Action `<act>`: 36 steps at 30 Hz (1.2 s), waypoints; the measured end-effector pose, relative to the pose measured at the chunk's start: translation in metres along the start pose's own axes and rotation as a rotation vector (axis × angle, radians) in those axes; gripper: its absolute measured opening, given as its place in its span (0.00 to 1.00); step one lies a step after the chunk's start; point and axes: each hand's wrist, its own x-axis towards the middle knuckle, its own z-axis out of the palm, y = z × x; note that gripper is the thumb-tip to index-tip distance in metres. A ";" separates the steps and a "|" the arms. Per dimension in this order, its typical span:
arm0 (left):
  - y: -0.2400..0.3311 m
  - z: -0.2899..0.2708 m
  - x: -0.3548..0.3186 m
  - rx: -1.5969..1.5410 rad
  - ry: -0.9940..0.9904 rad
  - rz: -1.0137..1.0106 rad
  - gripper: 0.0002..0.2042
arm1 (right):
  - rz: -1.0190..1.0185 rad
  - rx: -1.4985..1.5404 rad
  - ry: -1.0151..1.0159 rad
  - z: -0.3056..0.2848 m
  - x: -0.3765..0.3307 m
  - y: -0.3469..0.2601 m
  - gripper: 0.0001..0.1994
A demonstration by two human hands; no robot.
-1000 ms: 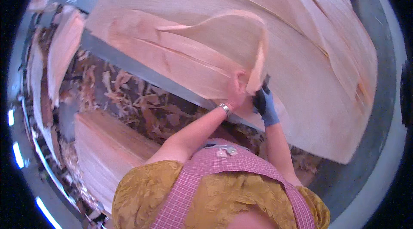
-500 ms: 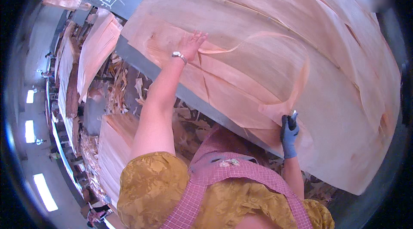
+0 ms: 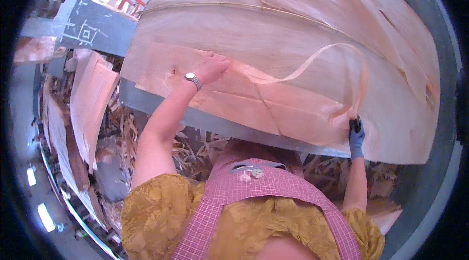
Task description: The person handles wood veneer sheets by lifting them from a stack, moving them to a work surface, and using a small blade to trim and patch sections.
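The left hand (image 3: 212,66) lies flat, fingers spread, on a thin veneer sheet (image 3: 273,108) atop the stacked sheets (no bins in sight). The gloved right hand (image 3: 356,135) pinches the sheet's curling edge at the table's rim (image 3: 215,125).

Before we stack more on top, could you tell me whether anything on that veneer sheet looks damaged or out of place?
Yes. A thin strip has come loose from the veneer sheet and arches up above it toward the gloved right hand. The left hand presses the sheet flat. Wood scraps litter the floor below.
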 end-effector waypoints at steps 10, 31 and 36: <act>-0.008 -0.005 -0.019 0.058 0.234 0.140 0.26 | 0.147 -0.389 0.012 0.019 -0.017 -0.043 0.19; -0.231 -0.118 -0.466 -0.299 0.590 -0.213 0.12 | -0.758 -0.131 -0.214 0.162 -0.168 -0.437 0.09; -0.303 -0.107 -0.565 -0.688 0.964 -0.461 0.16 | -1.013 -0.097 -0.544 0.251 -0.213 -0.584 0.12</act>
